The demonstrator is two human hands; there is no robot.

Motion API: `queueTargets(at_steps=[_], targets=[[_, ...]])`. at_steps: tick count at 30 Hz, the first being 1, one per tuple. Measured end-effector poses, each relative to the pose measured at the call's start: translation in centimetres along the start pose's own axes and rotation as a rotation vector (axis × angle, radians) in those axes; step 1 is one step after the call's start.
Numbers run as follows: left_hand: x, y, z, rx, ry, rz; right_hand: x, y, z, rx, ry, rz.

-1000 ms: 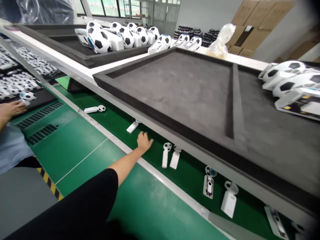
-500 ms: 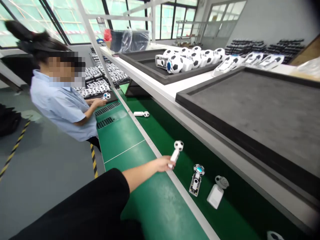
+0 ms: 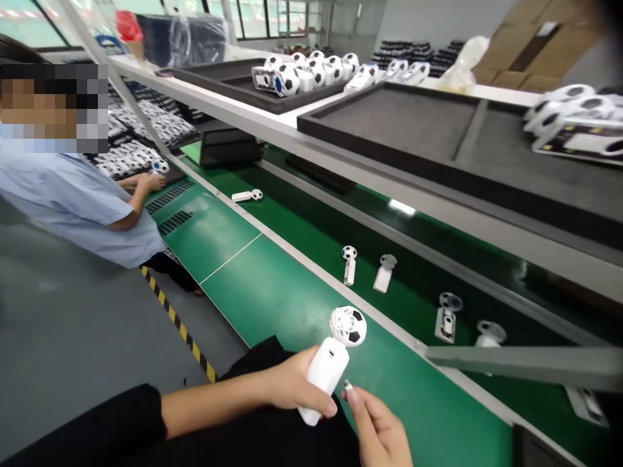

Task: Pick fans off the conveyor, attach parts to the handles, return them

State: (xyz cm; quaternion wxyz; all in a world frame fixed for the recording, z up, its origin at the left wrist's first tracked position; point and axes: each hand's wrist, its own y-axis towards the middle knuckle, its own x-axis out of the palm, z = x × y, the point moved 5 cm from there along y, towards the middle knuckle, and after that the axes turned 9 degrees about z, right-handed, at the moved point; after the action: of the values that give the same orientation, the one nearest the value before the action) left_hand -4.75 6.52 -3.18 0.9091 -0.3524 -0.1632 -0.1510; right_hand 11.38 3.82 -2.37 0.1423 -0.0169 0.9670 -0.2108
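On the near side of the metal rail (image 3: 311,262), above the green bench (image 3: 272,288), my left hand (image 3: 292,383) is holding a small fan (image 3: 327,364) by its white handle, the fingers wrapping behind and the thumb lying across the front. My right hand (image 3: 377,421) is pinching a small metal-tipped plug (image 3: 347,385) between thumb and forefinger, just beside the handle.

From here I am judging the fan to be light and stiff, probably a plastic shell; its smooth surface is looking slightly slippery, so I am favouring a full wrap around the handle. The round head is seeming the fragile part: white openwork is showing on one side, black patches on the other, and I am counting it a poor place to squeeze. The handle is showing rounded corners and a small dark slot near its top. The plug is looking hard and tiny, suiting fingertips only.

Past the rail, more fans (image 3: 383,279) are lying on a green belt (image 3: 302,227). Higher, beyond the rail, a tray (image 3: 409,113) is showing dull grey material, likely foam.
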Motion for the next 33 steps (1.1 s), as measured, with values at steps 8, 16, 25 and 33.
queueTargets(at_steps=[8,16,25,33], targets=[[2.3,-1.9,-2.1,-0.012,-0.005,-0.138,-1.1,-3.0,-1.3,-0.09,0.103,0.081],[2.9,-1.6,-2.2,-0.258,-0.555,-0.271,-1.7,-4.1,-0.6,-0.108,0.191,0.147],[1.2,-1.1,-2.9,0.03,-0.169,-0.151,-0.2,-4.3,-2.2,-0.139,0.181,0.048],[2.1,-2.0,-2.4,0.034,-0.009,-0.247,0.4,-4.1,-3.0,-0.159,0.127,-0.061]])
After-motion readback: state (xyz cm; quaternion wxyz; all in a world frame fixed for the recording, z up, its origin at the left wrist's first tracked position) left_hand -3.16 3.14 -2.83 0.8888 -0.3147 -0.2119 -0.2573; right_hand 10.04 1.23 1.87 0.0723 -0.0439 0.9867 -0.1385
